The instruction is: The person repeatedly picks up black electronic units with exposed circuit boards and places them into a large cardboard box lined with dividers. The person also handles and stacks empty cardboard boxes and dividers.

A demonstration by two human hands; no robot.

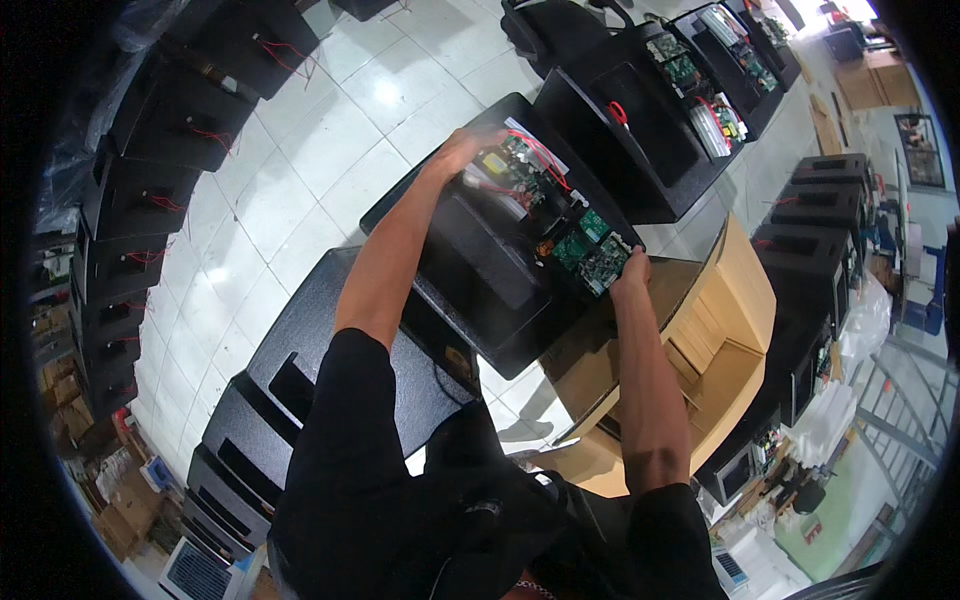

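Note:
A black speaker-like cabinet (480,290) lies in front of me with its recessed face up. Over its far side is an electronics panel (560,215) with green circuit boards, silvery heat sinks and red wires. My left hand (460,155) grips the panel's far-left end; its fingers are partly blurred. At the opposite end my right hand (632,272) closes around the panel's edge, beside the green boards, with most fingers hidden underneath. Whether the panel touches the cabinet, I cannot tell.
An open cardboard box (710,340) stands under my right forearm. More black cabinets (600,140) with circuit boards and red-handled scissors (618,112) are beyond. Cabinets with red wires (170,130) line the left, and others (320,350) stand near my left arm on white floor tiles.

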